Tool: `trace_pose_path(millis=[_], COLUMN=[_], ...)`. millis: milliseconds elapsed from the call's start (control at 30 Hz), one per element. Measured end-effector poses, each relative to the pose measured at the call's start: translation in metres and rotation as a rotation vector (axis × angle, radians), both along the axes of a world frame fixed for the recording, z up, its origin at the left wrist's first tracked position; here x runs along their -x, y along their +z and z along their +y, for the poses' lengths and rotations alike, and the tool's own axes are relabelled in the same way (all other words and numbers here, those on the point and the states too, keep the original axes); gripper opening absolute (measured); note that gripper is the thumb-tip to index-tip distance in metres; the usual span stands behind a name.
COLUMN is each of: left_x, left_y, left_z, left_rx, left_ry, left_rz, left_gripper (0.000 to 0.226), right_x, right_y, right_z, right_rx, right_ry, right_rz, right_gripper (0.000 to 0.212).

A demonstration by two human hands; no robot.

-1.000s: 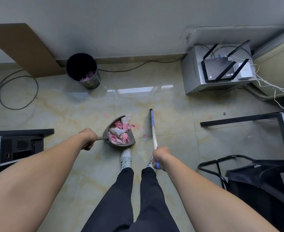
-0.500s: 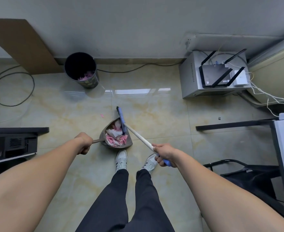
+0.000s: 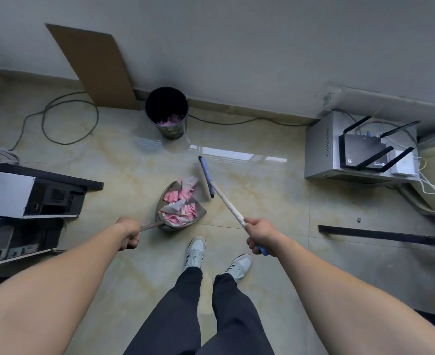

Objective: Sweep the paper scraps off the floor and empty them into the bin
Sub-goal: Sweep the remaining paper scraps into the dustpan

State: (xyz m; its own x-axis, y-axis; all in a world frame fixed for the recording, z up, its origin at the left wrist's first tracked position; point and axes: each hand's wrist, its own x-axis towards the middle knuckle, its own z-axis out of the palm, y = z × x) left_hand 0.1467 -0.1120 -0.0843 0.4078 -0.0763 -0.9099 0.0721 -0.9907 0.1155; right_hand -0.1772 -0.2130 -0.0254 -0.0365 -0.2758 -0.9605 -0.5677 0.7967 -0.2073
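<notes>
The left hand (image 3: 128,233), at lower left of centre, is curled tight round the thin handle of the dustpan (image 3: 180,207). The right hand (image 3: 260,234), lower right of centre, grips the pale shaft of the broom (image 3: 224,198), whose blue head lies on the floor (image 3: 262,201) just right of the pan's mouth.

The paper scraps (image 3: 180,206), pink and white, are heaped in the pan at mid-frame, a few poking over its far lip. They look feather-light and loose, so I judge a tilt or jolt would spill them; the pan is best carried level by its handle.

The bin (image 3: 166,111), dark and open, stands by the wall at upper centre, well apart from the pan, with pink scraps already inside.

No brand or writing is legible; the router (image 3: 362,152) at right shows only a blurred mark.
</notes>
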Motion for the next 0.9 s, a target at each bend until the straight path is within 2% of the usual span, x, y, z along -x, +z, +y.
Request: trace_pose_path(millis=[300,467,634,901], left_x=[-0.034,-0.046,-0.045,-0.046], left_y=[-0.008,-0.02,-0.026,-0.01], left_z=[0.044,0.064,0.07,0.059], left_rx=[0.0,-0.025,-0.001,0.042], left_ry=[0.174,0.272,0.343,0.387], left_rz=[-0.046,-0.047,-0.028,-0.007], left_gripper=[0.025,0.024,0.027,0.029], right_x=[-0.062,-0.076,-0.065,-0.07], right_y=[-0.023,-0.017,0.002,0.032], right_z=[-0.015,-0.006,-0.02,-0.043], right_rx=[0.144,0.077,-0.053,-0.013], right_ry=[0.466,0.708,0.76,0.796], right_rz=[0.143,0.162,0.133,0.128], right_gripper=[0.043,0.044,0.042,0.042])
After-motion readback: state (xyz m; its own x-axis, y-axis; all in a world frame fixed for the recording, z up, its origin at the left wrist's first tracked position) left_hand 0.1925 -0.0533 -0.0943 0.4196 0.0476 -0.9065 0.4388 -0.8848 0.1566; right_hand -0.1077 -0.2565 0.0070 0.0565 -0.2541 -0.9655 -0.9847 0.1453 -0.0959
